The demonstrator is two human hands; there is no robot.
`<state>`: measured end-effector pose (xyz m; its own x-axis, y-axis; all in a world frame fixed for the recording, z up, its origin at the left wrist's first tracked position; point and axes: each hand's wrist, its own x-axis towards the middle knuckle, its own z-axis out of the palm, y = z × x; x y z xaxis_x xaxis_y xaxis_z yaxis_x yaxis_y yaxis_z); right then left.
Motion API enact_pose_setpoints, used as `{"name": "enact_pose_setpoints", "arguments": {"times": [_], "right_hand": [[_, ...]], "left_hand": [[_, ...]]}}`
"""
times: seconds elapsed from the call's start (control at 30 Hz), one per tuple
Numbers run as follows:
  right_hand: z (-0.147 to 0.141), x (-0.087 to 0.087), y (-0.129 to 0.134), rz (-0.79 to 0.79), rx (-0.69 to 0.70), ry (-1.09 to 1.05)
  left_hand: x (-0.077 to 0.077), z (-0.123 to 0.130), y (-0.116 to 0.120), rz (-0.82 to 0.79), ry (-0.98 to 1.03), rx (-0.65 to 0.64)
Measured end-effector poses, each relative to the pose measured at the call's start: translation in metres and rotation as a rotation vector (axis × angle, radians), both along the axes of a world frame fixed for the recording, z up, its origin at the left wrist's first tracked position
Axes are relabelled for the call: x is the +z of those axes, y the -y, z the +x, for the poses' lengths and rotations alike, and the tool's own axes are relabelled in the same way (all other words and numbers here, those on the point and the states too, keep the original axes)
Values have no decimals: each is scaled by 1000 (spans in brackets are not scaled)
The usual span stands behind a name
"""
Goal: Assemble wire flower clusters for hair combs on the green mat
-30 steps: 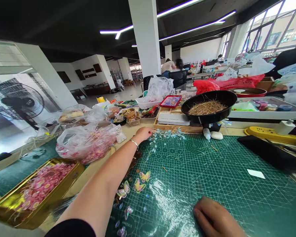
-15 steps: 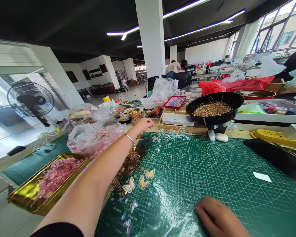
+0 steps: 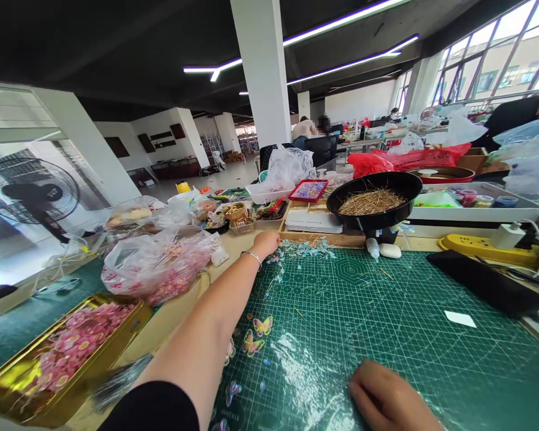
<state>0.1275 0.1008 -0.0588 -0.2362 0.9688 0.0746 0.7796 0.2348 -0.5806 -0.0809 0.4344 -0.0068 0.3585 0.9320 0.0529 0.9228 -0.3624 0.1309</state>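
My left hand (image 3: 266, 242), with a silver bracelet on the wrist, reaches to the far side of the green cutting mat (image 3: 323, 323). Its fingers curl closed at the left end of a spray of pale blue leaf sprigs (image 3: 314, 246); whatever they hold is hidden. My right hand (image 3: 390, 392) rests on the near part of the mat, fingers curled in, and I cannot make out anything inside. Between the arms lie yellow butterflies (image 3: 263, 326) and small shiny blue pieces (image 3: 263, 386). A thin gold stick (image 3: 299, 311) lies further in.
A black pan (image 3: 372, 203) of gold sticks stands at the back. On the left are a gold tray (image 3: 130, 323) of pink flowers and a plastic bag (image 3: 135, 263) of pink flowers. A yellow power strip (image 3: 485, 248) and black pouch (image 3: 476, 281) lie right.
My left hand has moved forward and closer to the blue sprigs. The brown mesh-like pieces beneath my forearm no longer show. The view has turned slightly; my right hand stays put.
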Motion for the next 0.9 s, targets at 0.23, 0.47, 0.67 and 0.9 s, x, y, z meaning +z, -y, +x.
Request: {"name": "enact_pose_setpoints", "arguments": {"times": [0.23,0.47,0.67,0.9], "right_hand": [[-3,5,0,-65,-2,-11],[-3,5,0,-98,-12,-10],[-4,7,-1,-104,-13,-27],[-3,6,-1,-92,-14,14]], "left_hand": [[35,-22,6,117,179,61],[65,-15,42,47,348,-131],[46,14,65,-242,177,-230],[14,49,63,-163,-52,-164]]}}
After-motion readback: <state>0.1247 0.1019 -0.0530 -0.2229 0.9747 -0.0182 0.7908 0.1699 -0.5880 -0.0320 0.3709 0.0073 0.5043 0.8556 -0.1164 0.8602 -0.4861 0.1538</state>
